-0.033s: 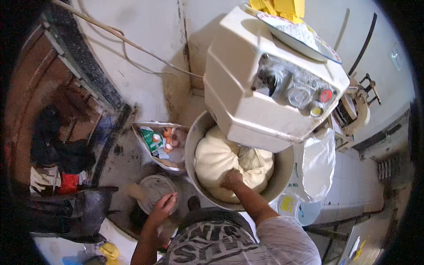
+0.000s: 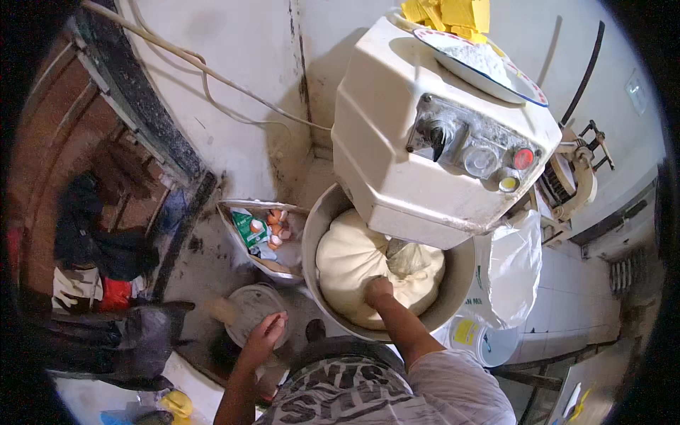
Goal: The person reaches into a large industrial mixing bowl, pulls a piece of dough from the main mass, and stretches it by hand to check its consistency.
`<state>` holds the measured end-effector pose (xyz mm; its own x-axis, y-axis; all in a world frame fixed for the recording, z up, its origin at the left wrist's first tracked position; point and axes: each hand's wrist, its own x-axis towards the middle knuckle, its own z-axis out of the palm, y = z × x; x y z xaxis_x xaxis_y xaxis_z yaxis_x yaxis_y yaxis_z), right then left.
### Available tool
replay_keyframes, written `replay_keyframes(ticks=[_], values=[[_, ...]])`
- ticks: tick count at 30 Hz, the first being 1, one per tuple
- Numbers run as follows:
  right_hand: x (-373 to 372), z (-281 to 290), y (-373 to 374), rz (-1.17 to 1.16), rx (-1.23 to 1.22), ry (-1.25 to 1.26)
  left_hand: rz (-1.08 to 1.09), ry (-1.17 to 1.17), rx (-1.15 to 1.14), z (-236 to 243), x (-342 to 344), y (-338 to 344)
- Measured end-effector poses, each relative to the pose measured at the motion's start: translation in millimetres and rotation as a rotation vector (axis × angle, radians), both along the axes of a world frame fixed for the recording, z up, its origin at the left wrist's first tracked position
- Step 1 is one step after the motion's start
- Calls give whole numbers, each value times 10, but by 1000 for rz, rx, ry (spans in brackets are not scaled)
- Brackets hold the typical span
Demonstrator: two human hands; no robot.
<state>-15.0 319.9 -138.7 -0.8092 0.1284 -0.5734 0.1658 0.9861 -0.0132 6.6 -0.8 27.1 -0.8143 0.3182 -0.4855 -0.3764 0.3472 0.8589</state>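
My right hand [image 2: 379,290] presses with curled fingers into a large pale mass of dough [image 2: 340,262] inside the metal bowl [image 2: 312,290] of a cream-coloured mixer [image 2: 379,127]. The mixer's head overhangs the back of the bowl. My left hand [image 2: 265,329] is held lower left, outside the bowl, fingers bent together; whether it holds anything small is unclear. Beneath it is a round grey container [image 2: 237,315]. An open sack [image 2: 290,262] with cracked eggshells [image 2: 280,234] and a green packet [image 2: 248,227] sits left of the bowl.
A plate of white powder [image 2: 482,67] and yellow blocks [image 2: 460,10] top the mixer. A foil-like bag [image 2: 513,262] and white bucket [image 2: 496,343] stand right. Dark cloths [image 2: 95,234] lie left. A cable [image 2: 248,92] runs along the wall; another machine [image 2: 574,184] is behind.
The view has shifted slightly, so the mixer, bowl and sack appear a little lower and further right. My right hand stays in the dough; my left hand has barely moved.
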Motion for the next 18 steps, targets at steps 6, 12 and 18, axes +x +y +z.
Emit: replay_keyframes(ticks=[6, 12, 18], values=[[305, -131, 449, 217, -23, 1, -57, 70, -104, -197, 169, -160], [105, 913, 339, 148, -85, 48, 85, -11, -44, -358, 255, -113], [-15, -753, -184, -20, 177, 181, 37, -2, -82, 42, 153, 164]])
